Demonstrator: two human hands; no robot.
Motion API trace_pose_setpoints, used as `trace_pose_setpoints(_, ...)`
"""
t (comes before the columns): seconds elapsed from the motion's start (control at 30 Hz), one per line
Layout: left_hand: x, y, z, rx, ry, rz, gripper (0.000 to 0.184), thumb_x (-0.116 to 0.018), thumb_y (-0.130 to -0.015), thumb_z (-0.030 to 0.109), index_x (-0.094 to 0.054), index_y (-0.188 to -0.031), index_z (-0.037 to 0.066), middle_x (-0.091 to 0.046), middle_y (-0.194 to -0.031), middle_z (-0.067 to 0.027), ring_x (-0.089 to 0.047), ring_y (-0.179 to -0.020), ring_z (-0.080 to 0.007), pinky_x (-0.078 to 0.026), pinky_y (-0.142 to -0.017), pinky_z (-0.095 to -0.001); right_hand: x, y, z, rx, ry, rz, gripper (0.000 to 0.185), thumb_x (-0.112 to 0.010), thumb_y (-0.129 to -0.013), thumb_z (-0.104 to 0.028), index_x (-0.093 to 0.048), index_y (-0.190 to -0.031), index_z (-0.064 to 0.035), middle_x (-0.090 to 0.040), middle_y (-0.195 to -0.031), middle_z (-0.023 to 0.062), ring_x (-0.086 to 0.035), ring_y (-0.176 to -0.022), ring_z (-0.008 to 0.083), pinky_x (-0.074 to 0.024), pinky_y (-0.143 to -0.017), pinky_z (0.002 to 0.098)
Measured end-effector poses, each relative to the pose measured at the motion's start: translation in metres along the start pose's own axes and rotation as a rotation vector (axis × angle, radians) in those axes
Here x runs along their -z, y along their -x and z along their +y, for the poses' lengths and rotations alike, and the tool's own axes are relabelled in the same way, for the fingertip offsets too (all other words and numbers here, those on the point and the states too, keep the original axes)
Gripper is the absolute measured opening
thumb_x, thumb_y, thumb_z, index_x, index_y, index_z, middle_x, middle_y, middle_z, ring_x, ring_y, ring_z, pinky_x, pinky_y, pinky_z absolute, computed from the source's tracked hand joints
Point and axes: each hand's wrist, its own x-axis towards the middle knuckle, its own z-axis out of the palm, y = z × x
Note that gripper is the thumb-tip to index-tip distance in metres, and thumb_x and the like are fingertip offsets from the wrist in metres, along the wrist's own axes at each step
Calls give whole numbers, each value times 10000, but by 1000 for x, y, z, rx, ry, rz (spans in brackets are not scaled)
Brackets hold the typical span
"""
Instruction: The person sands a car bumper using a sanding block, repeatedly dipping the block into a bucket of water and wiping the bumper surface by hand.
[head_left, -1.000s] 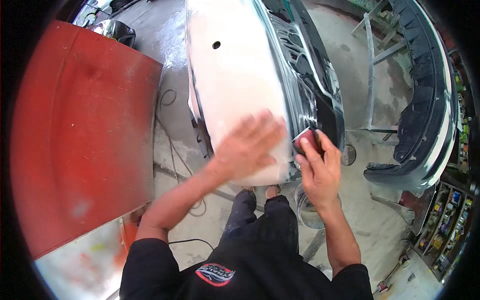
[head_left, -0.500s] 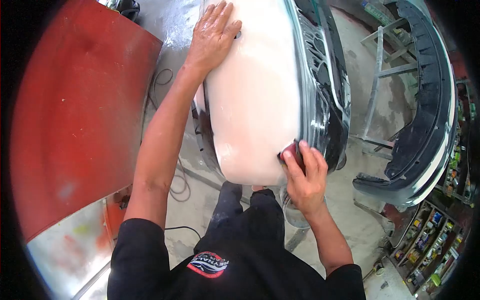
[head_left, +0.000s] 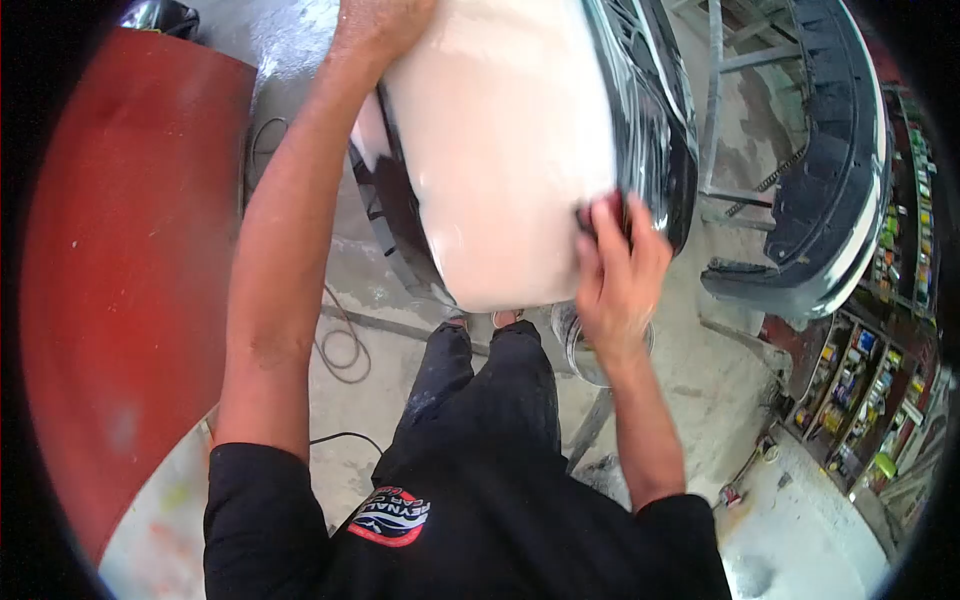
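Observation:
A bumper with a wet, cream-coloured face (head_left: 505, 150) and black lower trim (head_left: 655, 130) stretches away in front of me. My right hand (head_left: 622, 265) grips a small dark red sanding block (head_left: 612, 208) against the bumper's right side, where cream meets black. At the top edge of the view, my left hand (head_left: 385, 22) rests by the bumper's upper left edge; its fingers are cut off by the frame.
A large red panel (head_left: 140, 250) stands at the left. Another black and white bumper (head_left: 830, 180) is on a metal stand (head_left: 714, 100) at the right. A bucket (head_left: 585, 350) sits below the bumper. Shelves of small items (head_left: 860, 390) and a floor cable (head_left: 345, 350) are visible.
My left hand has gone from the bumper's near middle to its far left edge. The block in my right hand has shifted along the right side. The whole view has shifted too.

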Motion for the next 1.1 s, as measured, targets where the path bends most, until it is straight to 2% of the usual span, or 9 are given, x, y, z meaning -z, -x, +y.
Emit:
trace_pose_setpoints(0.17,1,-3,1,44,-19,-75,281,-551,-1043,188,-687,-1206,5,-562,-1476,-303,-492,-1408,-497,-337,-1229,-562,-7,58,0,-35,-45,100,533,-821,-840,-40,-703,-1355,-110,-565,-1491,219,-592,-1255,374,-466,-1048,472)
trace_pose_setpoints(0.37,-4,3,-6,90,-11,-98,319,-528,-1057,210,-670,-1255,3,-540,-1505,-302,-455,-1448,-480,-311,-1245,-554,-28,-88,-11,-7,-12,121,368,-747,-925,-131,-718,-1292,-122,-652,-1346,141,-621,-1162,342,-444,-1032,453)
trace_pose_setpoints(0.63,3,-7,11,349,121,-96,538,-502,-1090,278,-517,-1464,-108,-515,-1516,-324,-447,-1434,-505,-309,-1245,-527,-5,23,6,-5,-11,37,489,-802,-864,-96,-704,-1342,-122,-574,-1485,197,-579,-1210,362,-445,-1054,468)
trace_pose_setpoints(0.67,-8,-2,7,313,114,-22,427,-545,-1049,219,-602,-1357,-71,-541,-1477,-335,-487,-1398,-508,-339,-1220,-560,-7,1,5,5,-12,37,481,-798,-866,-96,-706,-1337,-118,-576,-1482,197,-578,-1211,367,-445,-1055,470)
trace_pose_setpoints(0.77,-9,0,1,252,-6,-94,388,-586,-1053,302,-674,-1375,104,-521,-1561,-232,-454,-1478,-425,-355,-1232,-514,-24,-95,-3,38,-24,71,410,-755,-891,-104,-708,-1299,-102,-609,-1413,173,-577,-1160,380,-461,-1026,483)
trace_pose_setpoints(0.8,-12,-2,7,290,12,27,267,-621,-1013,215,-726,-1231,104,-586,-1499,-224,-524,-1418,-432,-403,-1197,-536,-30,-120,-5,34,-29,75,400,-753,-893,-106,-709,-1290,-98,-613,-1403,170,-580,-1146,374,-464,-1018,486)
trace_pose_setpoints(0.9,11,-4,12,133,-80,-67,255,-609,-1016,185,-729,-1222,92,-585,-1499,-226,-526,-1415,-434,-405,-1200,-530,-23,-118,-5,9,-24,35,407,-764,-885,-106,-715,-1289,-99,-611,-1414,165,-584,-1144,371,-474,-1020,484)
trace_pose_setpoints(0.93,-8,3,4,252,-43,-142,385,-542,-1071,294,-671,-1375,98,-528,-1564,-210,-455,-1482,-410,-351,-1236,-521,-17,-99,-4,-3,-17,16,415,-770,-880,-105,-718,-1292,-100,-608,-1424,164,-585,-1150,372,-477,-1024,482)
trace_pose_setpoints(1.1,21,-15,23,584,218,-257,725,-354,-1093,582,-414,-1617,84,-359,-1694,-152,-261,-1596,-335,-208,-1294,-495,14,6,5,36,-24,-34,453,-806,-847,-72,-738,-1294,-102,-589,-1468,189,-587,-1185,384,-493,-1039,465)
